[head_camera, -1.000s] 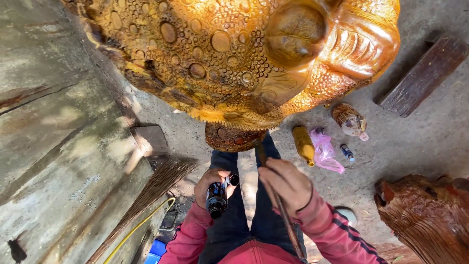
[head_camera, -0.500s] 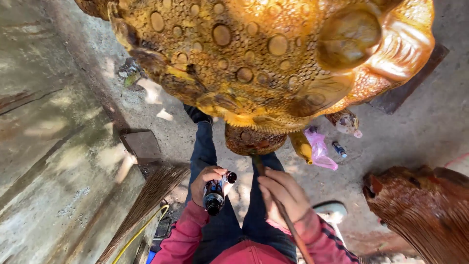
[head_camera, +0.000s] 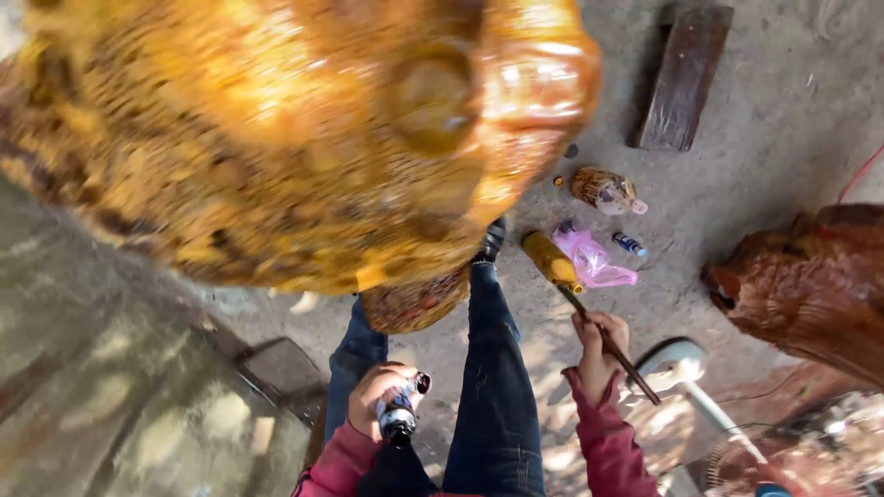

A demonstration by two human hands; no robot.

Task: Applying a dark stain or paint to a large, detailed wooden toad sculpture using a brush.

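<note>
— Two things in hand: the left hand (head_camera: pixel 379 394) is wrapped tight round a small dark bottle (head_camera: pixel 401 411), held upright over the jeans; the right hand (head_camera: pixel 599 342) pinches a thin brush (head_camera: pixel 610 342).
— What's shifted?
— A second ago that brush sat close beside the bottle; now it has swung out right, tip angled toward the yellow bottle (head_camera: pixel 551 260) and pink bag (head_camera: pixel 594 260) on the concrete floor (head_camera: pixel 764 175).
— So away from the carving?
— Yes — the golden toad carving (head_camera: pixel 304 138) fills more of the view, blurred. A reddish carving (head_camera: pixel 810 285) sits right.
</note>
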